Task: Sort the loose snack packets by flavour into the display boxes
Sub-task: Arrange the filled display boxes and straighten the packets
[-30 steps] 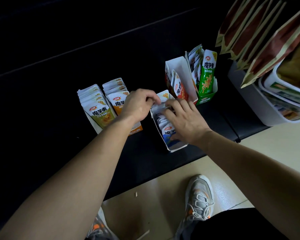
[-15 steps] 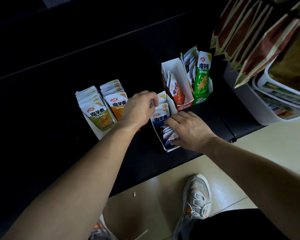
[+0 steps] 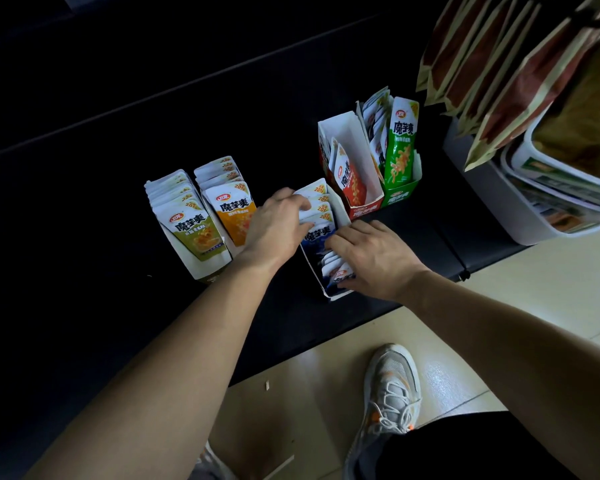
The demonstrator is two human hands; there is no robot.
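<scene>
The blue packets (image 3: pixel 321 216) stand in a white box (image 3: pixel 340 212). The left hand (image 3: pixel 278 226) curls round the back ones to hold them up (they look floppy). The right hand (image 3: pixel 371 258) presses flat on the front ones, likely to tidy them.

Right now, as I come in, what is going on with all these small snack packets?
A person is sorting snack packets on a dark bench. Both hands are at the middle box. The left hand grips the upright blue packets at its far end. The right hand rests with fairly straight fingers on the packets leaning at the near end. To the left stand rows of olive-green packets and orange packets. Behind are a red box holding few packets and a green box.
</scene>
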